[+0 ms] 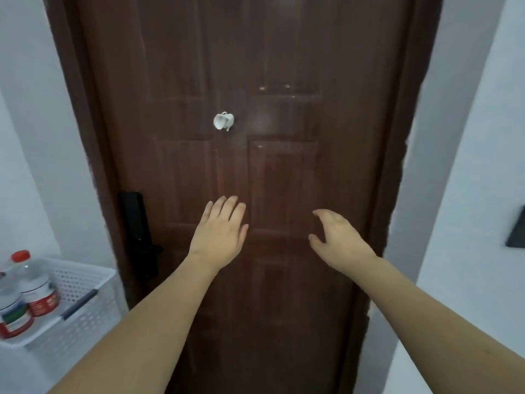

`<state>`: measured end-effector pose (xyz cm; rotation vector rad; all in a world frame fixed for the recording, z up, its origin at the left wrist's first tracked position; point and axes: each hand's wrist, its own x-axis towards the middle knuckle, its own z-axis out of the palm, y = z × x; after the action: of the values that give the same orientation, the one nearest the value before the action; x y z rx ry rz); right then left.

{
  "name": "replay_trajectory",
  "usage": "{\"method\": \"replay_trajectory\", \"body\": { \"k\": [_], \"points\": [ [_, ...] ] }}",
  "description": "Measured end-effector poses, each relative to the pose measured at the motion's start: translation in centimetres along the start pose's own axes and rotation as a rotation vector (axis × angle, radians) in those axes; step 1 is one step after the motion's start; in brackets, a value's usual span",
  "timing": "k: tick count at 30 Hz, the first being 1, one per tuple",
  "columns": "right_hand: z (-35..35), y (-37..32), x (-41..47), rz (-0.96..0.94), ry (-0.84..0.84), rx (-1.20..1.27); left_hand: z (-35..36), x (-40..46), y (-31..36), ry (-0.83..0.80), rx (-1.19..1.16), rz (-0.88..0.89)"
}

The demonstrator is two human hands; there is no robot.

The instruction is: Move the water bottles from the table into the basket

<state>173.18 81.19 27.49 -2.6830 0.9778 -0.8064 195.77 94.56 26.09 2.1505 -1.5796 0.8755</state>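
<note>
My left hand [220, 231] is stretched out in front of me with the fingers straight and close together, palm toward the door, holding nothing. My right hand [338, 237] is out beside it, fingers spread and loosely bent with the thumb apart, also holding nothing. Whether either hand touches the wood I cannot tell; both hang in front of the lower panels of the dark brown door [284, 66], well apart from each other

Further out, a black lock handle [139, 234] sits on the door's left edge, and a small white hook [224, 121] is fixed higher up near the middle. White walls flank the frame, and a dark object [517, 231] pokes in at the right edge

The things I care about are far to my left and low: a white perforated basket [85, 282] with a dark strip along its near rim. Two water bottles stand upright inside it, one with a red cap [31, 277] and another just beside it at the edge of view [10, 302], cut off by the frame. No table shows from here, so I cannot say whether more bottles wait on it

I judge I'm between carries, or finished, with both hands free. Next I'd need to turn away from the door, find the table, and check for any bottle left; if there is one, wrap a hand around its body and bring it over to the basket, setting it upright beside the two already there
</note>
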Motion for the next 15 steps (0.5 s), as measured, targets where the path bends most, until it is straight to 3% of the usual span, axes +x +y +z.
{"method": "replay_trajectory", "body": {
  "k": [8,15],
  "points": [
    [-7.0,12.7,-8.1,0.053,-0.049,0.003,-0.4,0.3,16.7,0.009,-0.042,-0.009],
    [-10.1,20.4,-12.6,0.164,-0.084,-0.024,2.1,0.9,25.0,-0.063,-0.059,0.013]
  ]
}}
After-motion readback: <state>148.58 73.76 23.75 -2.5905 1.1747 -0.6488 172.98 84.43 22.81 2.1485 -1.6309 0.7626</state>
